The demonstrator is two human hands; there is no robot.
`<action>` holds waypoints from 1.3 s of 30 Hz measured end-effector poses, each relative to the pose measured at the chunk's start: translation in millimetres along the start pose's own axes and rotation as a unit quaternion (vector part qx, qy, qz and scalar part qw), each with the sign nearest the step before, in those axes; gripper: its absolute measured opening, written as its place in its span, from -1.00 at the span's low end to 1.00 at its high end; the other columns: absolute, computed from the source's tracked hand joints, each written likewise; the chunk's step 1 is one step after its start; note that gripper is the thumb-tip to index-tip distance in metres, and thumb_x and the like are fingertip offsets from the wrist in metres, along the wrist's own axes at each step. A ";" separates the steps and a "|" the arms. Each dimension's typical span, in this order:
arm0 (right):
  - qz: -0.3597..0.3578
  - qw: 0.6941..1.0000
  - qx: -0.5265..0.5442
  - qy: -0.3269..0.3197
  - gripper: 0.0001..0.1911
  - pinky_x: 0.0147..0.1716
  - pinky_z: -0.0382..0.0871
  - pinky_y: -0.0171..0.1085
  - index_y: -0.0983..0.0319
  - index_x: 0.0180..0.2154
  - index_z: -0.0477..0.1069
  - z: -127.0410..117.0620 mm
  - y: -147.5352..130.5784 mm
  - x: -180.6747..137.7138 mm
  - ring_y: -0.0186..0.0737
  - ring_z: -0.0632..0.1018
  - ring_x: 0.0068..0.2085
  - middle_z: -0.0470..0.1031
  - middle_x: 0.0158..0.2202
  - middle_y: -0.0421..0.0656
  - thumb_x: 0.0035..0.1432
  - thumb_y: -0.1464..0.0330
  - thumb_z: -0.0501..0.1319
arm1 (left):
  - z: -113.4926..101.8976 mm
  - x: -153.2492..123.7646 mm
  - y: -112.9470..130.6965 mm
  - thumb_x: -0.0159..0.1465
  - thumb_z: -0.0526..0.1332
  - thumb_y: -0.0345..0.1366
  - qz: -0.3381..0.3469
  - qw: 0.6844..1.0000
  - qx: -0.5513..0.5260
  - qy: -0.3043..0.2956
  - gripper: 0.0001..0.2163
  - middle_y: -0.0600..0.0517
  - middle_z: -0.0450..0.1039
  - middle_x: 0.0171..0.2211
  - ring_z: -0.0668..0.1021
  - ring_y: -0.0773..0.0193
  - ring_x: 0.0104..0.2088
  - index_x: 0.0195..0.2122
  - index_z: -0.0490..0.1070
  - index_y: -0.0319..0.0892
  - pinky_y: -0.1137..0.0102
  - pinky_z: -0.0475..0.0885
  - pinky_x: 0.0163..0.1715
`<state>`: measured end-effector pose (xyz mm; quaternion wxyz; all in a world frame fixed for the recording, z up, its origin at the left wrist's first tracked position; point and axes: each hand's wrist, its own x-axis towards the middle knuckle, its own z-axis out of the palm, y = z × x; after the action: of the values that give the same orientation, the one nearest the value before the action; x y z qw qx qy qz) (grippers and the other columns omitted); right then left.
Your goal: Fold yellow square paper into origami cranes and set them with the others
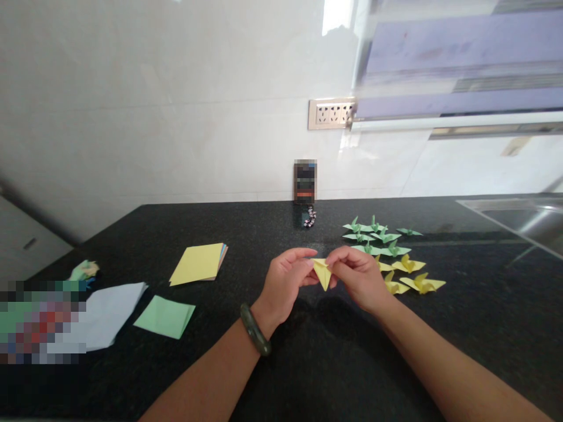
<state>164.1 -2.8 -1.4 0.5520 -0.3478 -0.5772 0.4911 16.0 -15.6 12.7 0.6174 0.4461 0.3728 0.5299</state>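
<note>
A small piece of folded yellow paper (323, 274), shaped like a triangle with its point downward, is held above the dark counter. My left hand (288, 278) pinches its left side, fingers closed on the edge. On the other side my right hand (358, 278) grips the upper right corner between thumb and fingers. Just beyond my right hand stand several yellow paper cranes (424, 283), partly hidden by that hand. Behind them are several green paper cranes (385, 235) in loose rows.
A stack of square paper (197, 265), yellow on top, lies left on the black counter (246, 228). Nearer are a green folded paper (165, 316) and white sheets (109, 310). A phone (305, 181) leans on the wall below a socket (332, 114). A sink (528, 220) is at right.
</note>
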 end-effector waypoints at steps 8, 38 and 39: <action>-0.055 0.993 -0.100 -0.033 -0.85 -0.55 0.34 -0.35 0.22 -0.29 0.39 0.2 -5.2 -2.1 -0.37 0.43 -0.55 0.39 -0.55 -0.24 0.07 0.32 0.18 | -3.5 2.9 -3.2 0.03 0.29 -0.17 0.015 0.995 0.098 0.025 -0.77 0.02 0.44 -0.55 0.46 0.37 -0.51 -0.48 0.45 -0.28 0.45 0.38 -0.44; 0.007 0.997 -0.077 0.027 -0.80 -0.64 0.16 -0.38 0.27 -0.52 0.45 6.5 -5.5 -2.4 -0.42 0.30 -0.64 0.34 -0.68 -0.26 -0.04 0.25 0.27 | 1.4 0.5 -3.5 0.05 0.27 -0.23 0.039 0.995 0.089 0.021 -0.82 0.04 0.44 -0.55 0.44 0.36 -0.51 -0.48 0.45 -0.27 0.44 0.35 -0.44; 0.009 0.997 -0.070 0.039 -0.80 -0.64 0.16 -0.38 0.26 -0.52 0.45 6.0 -3.9 -1.8 -0.41 0.29 -0.65 0.34 -0.68 -0.26 -0.05 0.25 0.28 | 1.6 0.6 -4.0 0.03 0.28 -0.23 0.036 0.995 0.088 0.009 -0.82 0.03 0.46 -0.53 0.45 0.36 -0.49 -0.46 0.46 -0.27 0.44 0.35 -0.43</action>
<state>159.0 -6.7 2.3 0.5441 -0.4098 -0.5852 0.4399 18.9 -15.3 9.4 0.5528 0.5072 0.4075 0.5207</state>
